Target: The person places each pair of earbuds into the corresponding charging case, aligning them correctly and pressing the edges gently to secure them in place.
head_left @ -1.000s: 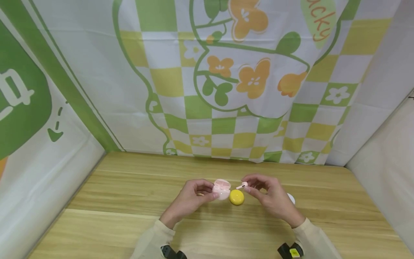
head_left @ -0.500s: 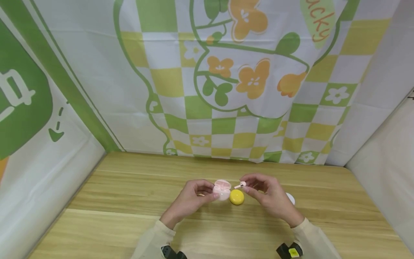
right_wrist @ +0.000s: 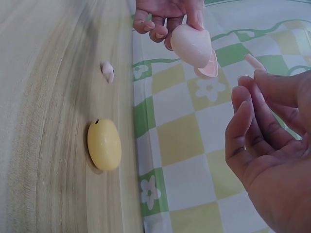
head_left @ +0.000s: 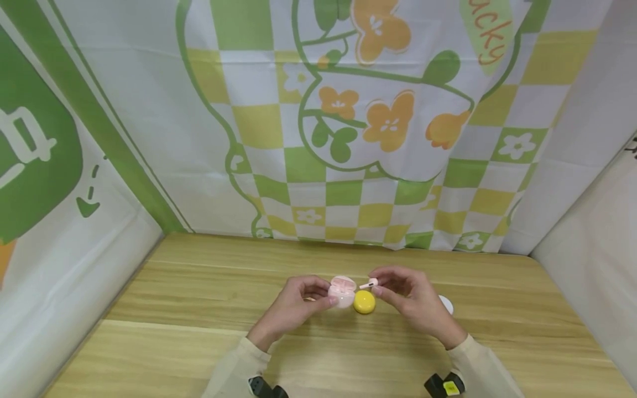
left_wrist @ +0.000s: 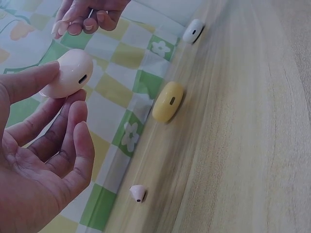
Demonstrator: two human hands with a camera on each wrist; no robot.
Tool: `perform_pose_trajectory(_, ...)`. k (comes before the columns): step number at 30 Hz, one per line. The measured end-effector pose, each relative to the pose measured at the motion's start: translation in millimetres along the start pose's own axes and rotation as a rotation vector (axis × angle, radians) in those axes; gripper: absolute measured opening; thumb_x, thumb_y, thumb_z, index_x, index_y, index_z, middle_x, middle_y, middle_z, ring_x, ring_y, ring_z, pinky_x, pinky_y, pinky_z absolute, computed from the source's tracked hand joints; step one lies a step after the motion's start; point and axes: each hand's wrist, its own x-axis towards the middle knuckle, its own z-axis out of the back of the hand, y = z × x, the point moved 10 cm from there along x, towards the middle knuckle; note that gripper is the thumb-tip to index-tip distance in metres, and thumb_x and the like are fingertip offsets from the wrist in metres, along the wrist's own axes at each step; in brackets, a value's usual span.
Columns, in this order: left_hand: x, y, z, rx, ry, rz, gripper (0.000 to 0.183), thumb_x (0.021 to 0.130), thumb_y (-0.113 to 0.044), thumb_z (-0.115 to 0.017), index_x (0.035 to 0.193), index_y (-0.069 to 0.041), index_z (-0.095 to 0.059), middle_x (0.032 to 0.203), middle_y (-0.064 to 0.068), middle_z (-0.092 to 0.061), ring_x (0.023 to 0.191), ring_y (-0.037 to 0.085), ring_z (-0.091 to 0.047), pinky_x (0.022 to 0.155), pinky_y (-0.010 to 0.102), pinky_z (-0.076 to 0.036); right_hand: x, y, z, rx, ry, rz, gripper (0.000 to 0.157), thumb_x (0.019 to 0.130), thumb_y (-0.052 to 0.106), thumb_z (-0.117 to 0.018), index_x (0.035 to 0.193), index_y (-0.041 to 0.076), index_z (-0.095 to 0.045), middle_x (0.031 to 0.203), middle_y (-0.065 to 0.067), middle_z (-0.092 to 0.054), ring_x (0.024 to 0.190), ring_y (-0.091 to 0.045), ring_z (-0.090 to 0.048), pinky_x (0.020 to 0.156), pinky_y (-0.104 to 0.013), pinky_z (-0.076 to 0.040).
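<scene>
My left hand [head_left: 297, 304] grips a pink earbud case [head_left: 342, 293] between thumb and fingers, its lid raised. In the left wrist view the case [left_wrist: 72, 73] shows a dark charging port and is held above the table. My right hand [head_left: 414, 301] pinches a pink earbud [head_left: 369, 284] by its head, the stem pointing left at the case, a small gap apart. A yellow earbud case [head_left: 365, 302] lies closed on the table between the hands. Another pink earbud [right_wrist: 108, 71] lies on the wood, mostly hidden behind the left hand in the head view.
A white case [head_left: 446, 304] lies on the wooden table [head_left: 199, 354] beyond the right hand, partly covered by it. A green and yellow checked cloth [head_left: 348, 138] hangs along the table's back edge, and white cloth walls stand at both sides.
The right hand has shifted slightly left, bringing the pinched earbud a little nearer the pink case. The left hand has stayed almost still with the case.
</scene>
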Motion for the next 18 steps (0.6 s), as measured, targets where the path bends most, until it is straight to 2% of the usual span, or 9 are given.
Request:
perform_pose_trajectory(8, 0.1, 2.3, -0.7, 0.004, -0.001, 0.005, 0.026, 0.093, -0.015, -0.075, 0.110, 0.004, -0.069, 0.102, 0.008, -0.069, 0.094, 0.022, -0.064, 0.080, 0.031, -0.055, -1.3, -4.2, -1.5, 0.051, 0.017, -0.034, 0.024, 0.093, 0.006, -0.074, 0.116, 0.004, -0.069, 0.100, -0.009, -0.071, 0.091, -0.020, -0.067, 0.079, -0.033, -0.058)
perform_pose_trajectory(18, 0.6, 1.1, -0.4, 0.001, 0.001, -0.001, 0.026, 0.093, -0.013, -0.075, 0.110, 0.004, -0.069, 0.102, 0.009, -0.069, 0.094, 0.023, -0.065, 0.079, 0.030, -0.055, -0.8, -1.2, -0.7, 0.034, 0.012, -0.003, 0.019, 0.095, 0.007, -0.072, 0.114, 0.007, -0.071, 0.100, -0.007, -0.071, 0.090, -0.019, -0.067, 0.077, -0.032, -0.057)
